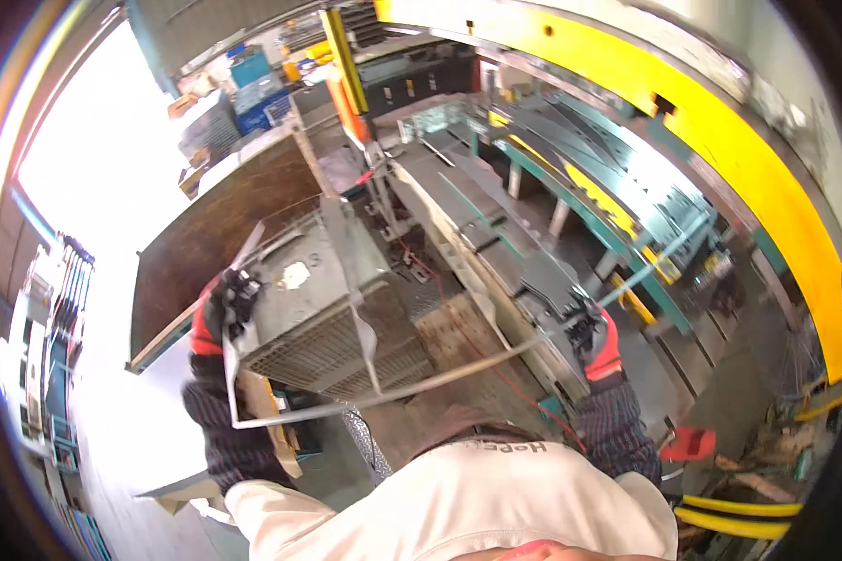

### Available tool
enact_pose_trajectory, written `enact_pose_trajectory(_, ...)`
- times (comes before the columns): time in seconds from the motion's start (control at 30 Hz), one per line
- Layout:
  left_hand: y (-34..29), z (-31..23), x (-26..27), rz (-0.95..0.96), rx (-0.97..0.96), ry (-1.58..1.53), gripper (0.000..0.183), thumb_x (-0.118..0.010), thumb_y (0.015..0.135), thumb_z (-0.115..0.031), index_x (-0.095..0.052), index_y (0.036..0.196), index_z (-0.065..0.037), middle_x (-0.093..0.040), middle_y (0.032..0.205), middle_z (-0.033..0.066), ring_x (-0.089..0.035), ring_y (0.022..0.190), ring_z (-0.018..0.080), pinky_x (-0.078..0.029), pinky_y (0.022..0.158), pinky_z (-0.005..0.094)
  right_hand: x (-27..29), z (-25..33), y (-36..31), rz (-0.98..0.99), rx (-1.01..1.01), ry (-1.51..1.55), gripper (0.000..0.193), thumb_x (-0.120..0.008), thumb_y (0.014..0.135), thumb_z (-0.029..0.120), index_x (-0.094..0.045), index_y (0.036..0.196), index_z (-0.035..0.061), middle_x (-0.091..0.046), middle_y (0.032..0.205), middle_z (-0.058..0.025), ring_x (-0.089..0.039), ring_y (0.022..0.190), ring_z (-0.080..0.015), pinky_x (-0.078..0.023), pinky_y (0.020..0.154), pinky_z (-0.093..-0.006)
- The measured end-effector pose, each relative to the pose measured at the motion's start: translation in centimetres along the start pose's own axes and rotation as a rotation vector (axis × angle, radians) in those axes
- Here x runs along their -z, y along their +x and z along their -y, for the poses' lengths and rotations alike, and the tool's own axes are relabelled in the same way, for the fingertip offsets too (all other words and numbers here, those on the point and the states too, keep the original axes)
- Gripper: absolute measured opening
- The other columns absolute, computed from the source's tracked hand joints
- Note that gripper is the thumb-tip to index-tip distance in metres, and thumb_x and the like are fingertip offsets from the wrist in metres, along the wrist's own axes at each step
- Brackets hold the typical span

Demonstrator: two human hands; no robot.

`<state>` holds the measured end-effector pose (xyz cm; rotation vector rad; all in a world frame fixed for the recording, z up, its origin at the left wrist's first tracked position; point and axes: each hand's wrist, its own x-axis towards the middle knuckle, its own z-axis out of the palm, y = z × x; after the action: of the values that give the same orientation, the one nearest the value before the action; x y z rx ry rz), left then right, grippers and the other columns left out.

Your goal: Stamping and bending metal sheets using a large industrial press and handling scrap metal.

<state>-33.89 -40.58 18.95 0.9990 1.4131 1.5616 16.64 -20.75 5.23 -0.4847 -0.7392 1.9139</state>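
A thin, light-grey metal frame (440, 379) with a cross strip spans the space in front of me, held between both hands. My left hand (226, 307), in a black-and-red glove, is closed around its left side. At the opposite end, my right hand (593, 338), gloved alike, grips the frame; motion blurs its fingers. Below the frame's left part sits a grey box-like metal block (337, 341) with a slatted side. On its flat top lies a pale patch (293, 275), whose kind I cannot make out.
A long grey machine bed (486, 234) runs beyond my right hand, under a large yellow beam (720, 122). Metal sheets (617, 140) lie on a teal-framed table at the far right. A brown panel (206, 243) stands at left; a red cable (468, 346) trails between block and bed.
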Motion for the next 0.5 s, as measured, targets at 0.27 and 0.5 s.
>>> enact_pose_trajectory(0.27, -11.8, 7.3, -5.1, -0.368, -0.094, -0.826, 0.056, -0.033, 0.077, -0.045, -0.031, 0.115, -0.003, -0.040, 0.111, 0.0159, -0.045, 0.095, 0.0284, -0.040, 0.076, 0.0382, -2.4, -2.7, -2.4, -0.152, 0.046, -0.023, 0.036, -0.034, 0.078, 0.021, -0.041, 0.106, -0.0005, -0.053, 0.086, -0.0098, -0.053, 0.073, -0.0176, -0.045, 0.065, -0.0292)
enact_pose_trajectory(0.5, -14.7, 9.3, -1.8, -0.342, -0.212, 0.591, 0.044, -0.038, 0.079, -0.027, -0.030, 0.117, -0.006, -0.033, 0.119, 0.0118, -0.035, 0.107, 0.0251, -0.020, 0.092, 0.0404, -1.6, -4.7, -2.2, 0.017, -0.346, 0.201, 0.036, -0.034, 0.080, 0.022, -0.037, 0.107, -0.0011, -0.049, 0.097, -0.0175, -0.050, 0.088, -0.0243, -0.040, 0.078, -0.0360)
